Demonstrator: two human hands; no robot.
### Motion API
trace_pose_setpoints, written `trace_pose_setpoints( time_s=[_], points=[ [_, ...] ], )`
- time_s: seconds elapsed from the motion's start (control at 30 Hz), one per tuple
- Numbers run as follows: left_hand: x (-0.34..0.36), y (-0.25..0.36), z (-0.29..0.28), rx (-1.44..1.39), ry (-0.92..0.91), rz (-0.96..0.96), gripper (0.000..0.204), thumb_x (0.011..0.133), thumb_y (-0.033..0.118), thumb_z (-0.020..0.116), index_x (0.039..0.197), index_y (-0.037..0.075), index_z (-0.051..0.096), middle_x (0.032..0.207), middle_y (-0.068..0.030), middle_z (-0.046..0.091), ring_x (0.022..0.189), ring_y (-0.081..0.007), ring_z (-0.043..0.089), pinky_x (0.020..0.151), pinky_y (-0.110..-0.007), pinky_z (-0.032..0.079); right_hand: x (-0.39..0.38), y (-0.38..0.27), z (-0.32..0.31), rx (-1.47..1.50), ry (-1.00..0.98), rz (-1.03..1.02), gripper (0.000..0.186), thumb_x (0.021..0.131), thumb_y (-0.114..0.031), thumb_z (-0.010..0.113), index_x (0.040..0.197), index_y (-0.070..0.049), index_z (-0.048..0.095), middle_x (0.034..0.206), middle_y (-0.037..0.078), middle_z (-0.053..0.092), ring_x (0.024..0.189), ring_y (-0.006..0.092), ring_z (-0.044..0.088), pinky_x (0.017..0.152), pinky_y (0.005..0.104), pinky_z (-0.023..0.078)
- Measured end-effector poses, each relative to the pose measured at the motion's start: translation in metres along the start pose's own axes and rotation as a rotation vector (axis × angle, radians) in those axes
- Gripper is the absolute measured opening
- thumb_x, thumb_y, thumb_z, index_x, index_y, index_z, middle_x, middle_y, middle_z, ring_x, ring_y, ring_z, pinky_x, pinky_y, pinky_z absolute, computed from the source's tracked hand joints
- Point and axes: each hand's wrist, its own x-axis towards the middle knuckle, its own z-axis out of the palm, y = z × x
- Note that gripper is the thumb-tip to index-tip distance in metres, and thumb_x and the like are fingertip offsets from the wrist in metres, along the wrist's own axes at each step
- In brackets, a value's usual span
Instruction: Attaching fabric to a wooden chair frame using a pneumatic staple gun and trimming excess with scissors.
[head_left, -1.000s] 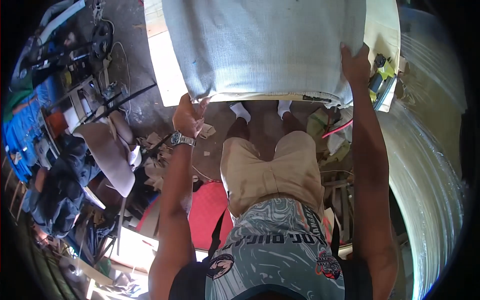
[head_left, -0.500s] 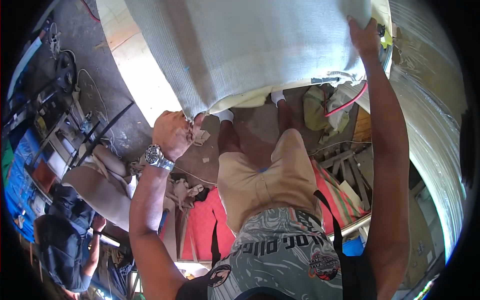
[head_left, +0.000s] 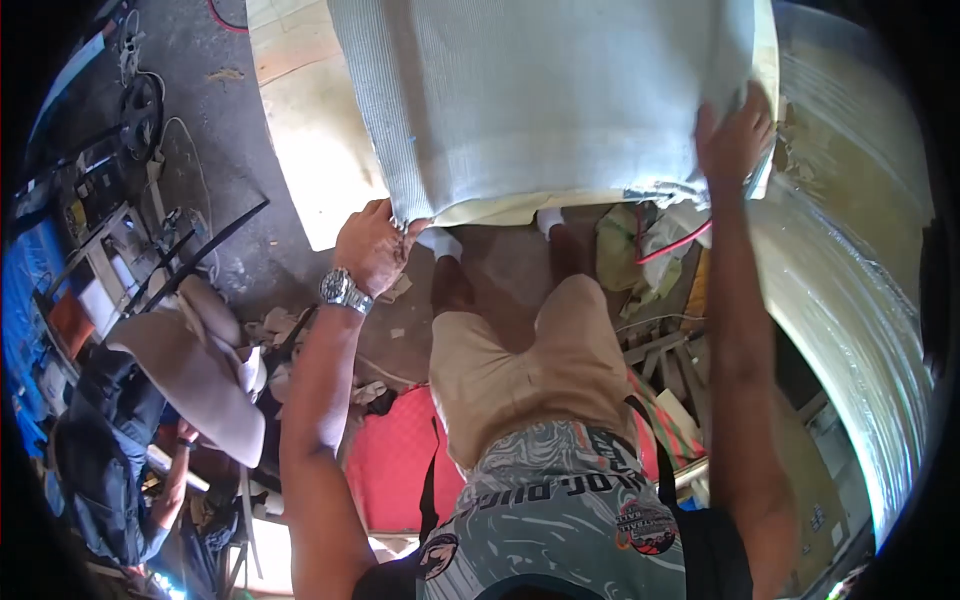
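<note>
A light grey ribbed fabric sheet (head_left: 560, 100) lies over a cream panel (head_left: 310, 150), whose bare left part shows beside it. At the fabric's near left corner, my left hand (head_left: 372, 245) is closed with the cloth edge pinched between thumb and fingers. My right hand (head_left: 738, 140), slightly blurred, rests on the fabric near its right edge, thumb and fingers apart. Close to that hand, a frayed dark and white strip (head_left: 665, 192) runs along the near edge. Below it hangs a red cable or hose (head_left: 680, 243).
Clear plastic-wrapped material (head_left: 850, 330) curves along the right. A red cloth-covered surface (head_left: 395, 465) lies behind my legs. At left are a beige padded piece (head_left: 190, 375), metal frames, and another person's arm (head_left: 172, 490). Scraps and a cloth bundle (head_left: 625, 250) lie on the floor.
The fabric and panel appear shifted right and nearer the top in view. My right hand has come nearer along the right edge and loosened. My left hand still pinches the corner.
</note>
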Motion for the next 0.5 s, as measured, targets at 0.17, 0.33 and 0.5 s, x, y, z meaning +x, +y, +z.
trace_pose_setpoints(
  time_s=[0.17,0.33,0.5],
  points=[
    [-0.001,0.017,-0.008,-0.023,-0.045,0.002,0.044,0.103,0.046,0.060,0.092,0.005,0.070,0.077,-0.0149,0.069,0.080,-0.0352,0.069,0.075,-0.047,0.055,-0.092,-0.123,-0.013,0.394,-0.258,-0.173,0.064,0.091,-0.024,0.069,0.146,0.002,0.047,0.151,0.026,0.046,0.144,0.0446,0.040,0.116,0.0613,0.029],
    [0.000,0.016,-0.019,0.071,-0.208,0.139,0.056,0.105,0.042,0.055,0.062,0.006,0.064,0.058,-0.0146,0.063,0.059,-0.0363,0.065,0.065,-0.048,0.053,-0.101,-0.210,0.036,0.457,-0.261,0.321,0.065,0.100,-0.035,0.058,0.150,0.003,0.041,0.162,0.022,0.034,0.154,0.0442,0.023,0.121,0.0657,0.015],
    [-0.004,0.007,-0.002,-0.060,-0.044,0.250,0.051,0.099,0.029,0.064,0.055,0.006,0.057,0.058,-0.0136,0.060,0.061,-0.0330,0.063,0.063,-0.045,0.048,-0.102,-0.219,0.052,0.281,-0.266,0.341,0.070,0.101,-0.041,0.052,0.154,0.002,0.037,0.167,0.020,0.027,0.158,0.0414,0.014,0.124,0.0643,0.007]
  ],
)
